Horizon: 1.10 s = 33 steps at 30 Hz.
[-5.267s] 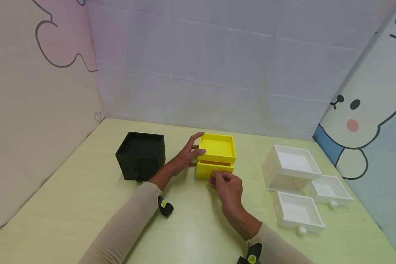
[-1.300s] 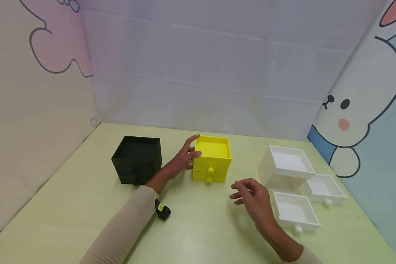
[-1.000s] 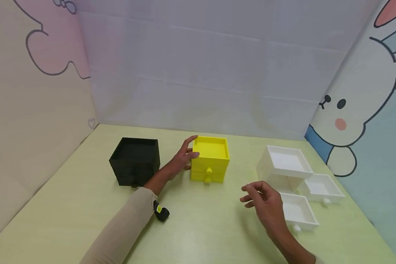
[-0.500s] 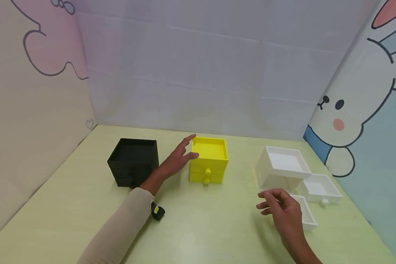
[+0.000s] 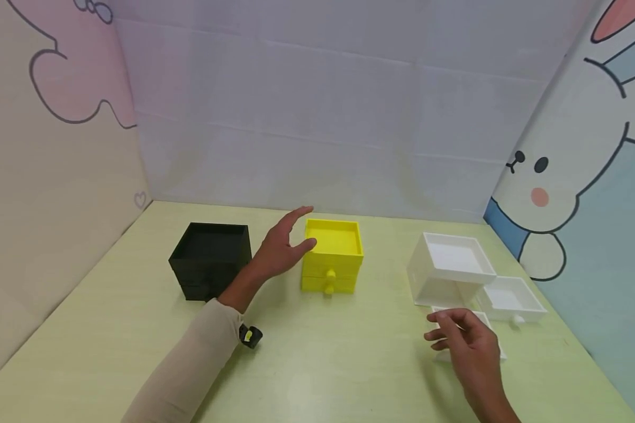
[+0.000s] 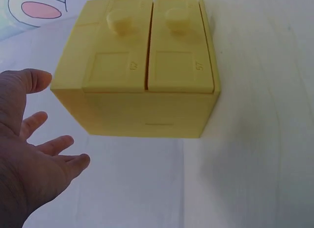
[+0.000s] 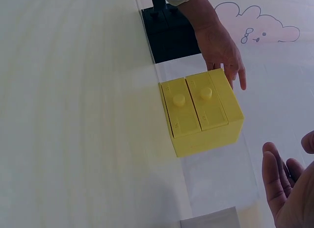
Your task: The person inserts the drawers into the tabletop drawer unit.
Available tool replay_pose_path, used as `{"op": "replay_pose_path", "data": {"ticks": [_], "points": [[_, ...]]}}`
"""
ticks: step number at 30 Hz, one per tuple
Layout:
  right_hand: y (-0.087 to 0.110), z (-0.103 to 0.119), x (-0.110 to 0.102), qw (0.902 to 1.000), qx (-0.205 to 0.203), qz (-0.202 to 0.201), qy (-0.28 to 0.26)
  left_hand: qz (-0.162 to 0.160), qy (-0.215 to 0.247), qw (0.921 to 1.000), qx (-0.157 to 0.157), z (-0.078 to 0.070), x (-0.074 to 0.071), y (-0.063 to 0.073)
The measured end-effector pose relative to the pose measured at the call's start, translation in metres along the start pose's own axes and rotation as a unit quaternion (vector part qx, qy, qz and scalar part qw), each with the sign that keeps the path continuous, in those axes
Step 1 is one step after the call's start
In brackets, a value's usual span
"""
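In the middle of the table stands a small yellow drawer cabinet (image 5: pixel 332 258), both its drawers pushed in and their round knobs facing me. My left hand (image 5: pixel 277 249) hovers at its upper left, fingers and thumb spread; the left wrist view shows the hand (image 6: pixel 37 154) beside the cabinet (image 6: pixel 137 66) with nothing in its grasp. Over at the right, my right hand (image 5: pixel 471 346) is held above a white drawer (image 5: pixel 481 319), partly hiding it. Its fingers are loosely bent and hold nothing. Behind that drawer stands the white cabinet (image 5: pixel 450 270), its front hollow.
A second white drawer (image 5: pixel 510 298) with a knob lies to the right of the white cabinet. The black drawer cabinet (image 5: pixel 211 258) stands left of the yellow one, near my left forearm. A pale wall (image 5: pixel 323 117) closes off the table's back.
The lower yellow drawer, ajar at first under my right fingers, is now pushed in. My right hand has moved right to the white drawer; my left has lifted off the yellow cabinet.
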State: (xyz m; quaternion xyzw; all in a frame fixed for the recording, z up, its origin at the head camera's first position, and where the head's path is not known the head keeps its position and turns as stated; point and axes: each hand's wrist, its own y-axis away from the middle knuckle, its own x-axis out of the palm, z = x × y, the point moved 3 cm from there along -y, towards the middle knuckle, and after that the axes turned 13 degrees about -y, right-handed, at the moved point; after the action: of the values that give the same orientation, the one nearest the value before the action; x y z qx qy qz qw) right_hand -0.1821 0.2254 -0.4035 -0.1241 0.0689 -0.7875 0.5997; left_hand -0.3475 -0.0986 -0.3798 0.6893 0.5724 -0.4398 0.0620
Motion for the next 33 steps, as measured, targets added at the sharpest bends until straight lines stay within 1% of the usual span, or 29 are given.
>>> {"op": "replay_pose_path", "data": {"ticks": [3,6,9,11,14,20,25,29,33], "points": [[0.002,0.001,-0.005,0.9999,0.003,-0.004,0.014,-0.034,-0.016,0.999,0.022,-0.012,-0.006,0.0],[0.004,0.002,-0.01,0.9997,0.005,-0.008,0.024,-0.055,-0.023,0.9971,0.047,-0.027,-0.011,-0.001],[0.005,0.002,-0.014,0.9997,0.003,-0.01,0.024,-0.065,-0.026,0.9957,0.061,-0.041,-0.014,-0.005],[0.006,0.003,-0.017,0.9995,0.004,-0.014,0.026,-0.068,-0.019,0.9955,0.063,-0.048,-0.015,-0.008],[0.007,0.003,-0.022,0.9991,0.011,-0.024,0.032,-0.066,0.002,0.9962,0.056,-0.058,-0.015,-0.014],[0.01,0.003,-0.033,0.9978,0.025,-0.042,0.045,-0.059,0.043,0.9963,0.045,-0.074,-0.004,-0.023],[0.012,0.004,-0.04,0.9979,0.024,-0.048,0.037,-0.061,0.087,0.9929,0.054,-0.09,0.008,-0.03],[0.013,0.004,-0.046,0.9969,0.032,-0.058,0.041,-0.057,0.116,0.9895,0.064,-0.103,0.021,-0.036],[0.014,0.003,-0.05,0.9953,0.042,-0.068,0.055,-0.062,0.122,0.9884,0.066,-0.109,0.038,-0.047]]}}
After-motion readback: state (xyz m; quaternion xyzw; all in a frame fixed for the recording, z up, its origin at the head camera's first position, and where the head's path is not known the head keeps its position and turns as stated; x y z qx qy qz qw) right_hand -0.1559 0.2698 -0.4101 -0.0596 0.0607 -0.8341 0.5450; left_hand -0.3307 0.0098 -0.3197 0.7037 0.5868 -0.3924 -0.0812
